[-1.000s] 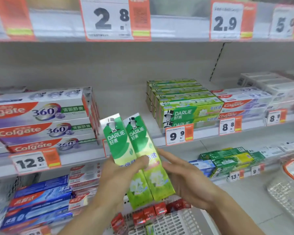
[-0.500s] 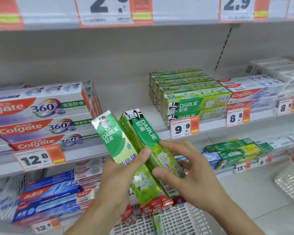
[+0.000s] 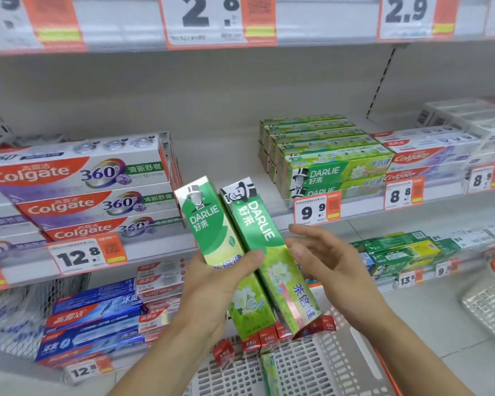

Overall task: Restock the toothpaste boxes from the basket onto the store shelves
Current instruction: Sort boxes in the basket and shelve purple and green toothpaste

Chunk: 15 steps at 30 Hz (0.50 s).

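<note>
Our left hand grips two Darlie toothpaste boxes above the basket; our right hand, fingers spread, touches one. We should square them before shelving beside the Darlie stack.

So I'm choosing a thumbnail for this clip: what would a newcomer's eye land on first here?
First, the two green Darlie boxes held up at centre frame, gripped by the left hand, with the right hand open beside them. Next, the matching Darlie stack on the shelf behind, above the 9.9 price tag. Then the big Colgate 360 boxes at left.
</note>
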Tool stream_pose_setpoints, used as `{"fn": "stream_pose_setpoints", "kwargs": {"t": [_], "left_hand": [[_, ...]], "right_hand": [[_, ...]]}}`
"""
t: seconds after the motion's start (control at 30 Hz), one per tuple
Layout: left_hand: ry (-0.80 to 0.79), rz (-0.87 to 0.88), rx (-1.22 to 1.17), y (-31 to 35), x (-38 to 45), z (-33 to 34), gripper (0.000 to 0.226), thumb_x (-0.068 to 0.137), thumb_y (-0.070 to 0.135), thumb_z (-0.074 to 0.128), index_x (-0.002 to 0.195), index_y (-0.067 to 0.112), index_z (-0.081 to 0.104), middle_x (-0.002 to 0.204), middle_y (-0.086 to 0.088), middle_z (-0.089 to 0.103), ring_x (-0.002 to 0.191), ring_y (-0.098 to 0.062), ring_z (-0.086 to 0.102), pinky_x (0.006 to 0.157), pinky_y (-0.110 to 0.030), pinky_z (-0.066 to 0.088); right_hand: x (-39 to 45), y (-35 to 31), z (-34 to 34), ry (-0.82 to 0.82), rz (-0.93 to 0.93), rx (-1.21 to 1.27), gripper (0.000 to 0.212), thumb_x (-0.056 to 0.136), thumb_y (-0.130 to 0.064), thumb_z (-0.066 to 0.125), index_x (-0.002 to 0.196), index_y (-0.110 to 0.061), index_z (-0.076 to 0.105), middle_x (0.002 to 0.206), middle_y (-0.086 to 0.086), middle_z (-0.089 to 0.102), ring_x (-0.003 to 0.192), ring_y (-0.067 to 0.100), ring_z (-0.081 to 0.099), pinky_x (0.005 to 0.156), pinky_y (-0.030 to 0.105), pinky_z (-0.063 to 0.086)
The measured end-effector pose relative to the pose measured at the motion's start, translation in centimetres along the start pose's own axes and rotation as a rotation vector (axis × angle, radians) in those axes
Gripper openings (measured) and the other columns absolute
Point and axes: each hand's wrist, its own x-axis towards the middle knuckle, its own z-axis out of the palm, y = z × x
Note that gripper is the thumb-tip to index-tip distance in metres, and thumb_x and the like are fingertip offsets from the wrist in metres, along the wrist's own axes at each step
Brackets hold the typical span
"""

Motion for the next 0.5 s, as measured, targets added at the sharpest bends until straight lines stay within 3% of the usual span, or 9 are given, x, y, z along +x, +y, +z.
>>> {"fn": "stream_pose_setpoints", "kwargs": {"t": [0.03, 0.1, 0.17, 0.27, 0.33, 0.4, 0.5], "left_hand": [[-0.023, 0.008, 0.016, -0.1, 0.0, 0.2, 0.034, 0.069, 0.004, 0.082, 0.101, 0.011, 0.072, 0.092, -0.006, 0.079, 0.082, -0.02, 0.076, 0.069, -0.032, 0.061], [-0.073, 0.016, 0.041, -0.2, -0.2, 0.6, 0.038, 0.067, 0.01, 0.082, 0.103, 0.012, 0.072, 0.096, -0.005, 0.079, 0.086, -0.019, 0.076, 0.071, -0.029, 0.06], [-0.106, 0.023, 0.055, -0.3, 0.0, 0.9, 0.037, 0.067, 0.018, 0.08, 0.102, 0.013, 0.073, 0.095, -0.003, 0.079, 0.087, -0.018, 0.076, 0.072, -0.027, 0.06], [-0.098, -0.005, 0.046, -0.1, 0.7, 1.2, 0.049, 0.068, 0.031, 0.079, 0.107, 0.003, 0.067, 0.092, -0.01, 0.078, 0.086, -0.024, 0.076, 0.078, -0.043, 0.061], [-0.093, -0.038, 0.021, 0.1, 1.0, 1.5, 0.057, 0.069, 0.037, 0.076, 0.112, 0.002, 0.064, 0.098, -0.013, 0.076, 0.083, -0.024, 0.077, 0.067, -0.037, 0.06], [-0.097, -0.074, -0.004, 0.1, 1.3, 1.9, 0.047, 0.079, 0.039, 0.071, 0.112, 0.007, 0.064, 0.1, -0.013, 0.076, 0.081, -0.025, 0.077, 0.062, -0.032, 0.059], [-0.07, -0.148, -0.081, -0.1, 2.0, 2.3, 0.026, 0.095, 0.032, 0.061, 0.113, 0.014, 0.064, 0.103, -0.016, 0.075, 0.094, -0.04, 0.073, 0.085, -0.052, 0.059]], "right_hand": [[0.1, 0.0, -0.2, -0.05, 0.028, -0.03, 0.053, 0.076, -0.045, 0.079, 0.122, -0.024, 0.066, 0.108, 0.006, 0.075, 0.101, 0.025, 0.071, 0.082, 0.037, 0.057], [0.1, -0.4, -0.6, -0.102, 0.014, -0.108, 0.05, 0.074, -0.04, 0.084, 0.12, -0.027, 0.068, 0.106, 0.006, 0.075, 0.094, 0.023, 0.072, 0.079, 0.038, 0.057], [0.5, -1.6, -1.3, -0.043, -0.048, -0.163, 0.044, 0.072, -0.027, 0.083, 0.115, -0.022, 0.071, 0.105, 0.007, 0.075, 0.093, 0.029, 0.07, 0.08, 0.043, 0.058], [2.0, -5.0, -2.8, 0.106, -0.224, -0.241, 0.04, 0.073, -0.016, 0.085, 0.111, -0.023, 0.072, 0.106, 0.004, 0.075, 0.102, 0.03, 0.069, 0.092, 0.05, 0.056], [3.9, -7.3, -4.3, 0.243, -0.388, -0.436, 0.039, 0.079, -0.012, 0.081, 0.11, -0.032, 0.069, 0.104, -0.005, 0.074, 0.1, 0.019, 0.069, 0.093, 0.041, 0.055], [6.3, -9.0, -5.9, 0.381, -0.509, -0.667, 0.038, 0.082, -0.013, 0.075, 0.114, -0.032, 0.068, 0.104, -0.01, 0.07, 0.097, 0.012, 0.065, 0.093, 0.033, 0.052], [10.2, -10.1, -7.7, 0.466, -0.6, -0.942, 0.038, 0.084, -0.007, 0.071, 0.12, -0.019, 0.069, 0.118, -0.006, 0.066, 0.113, 0.017, 0.06, 0.103, 0.026, 0.042]]}}
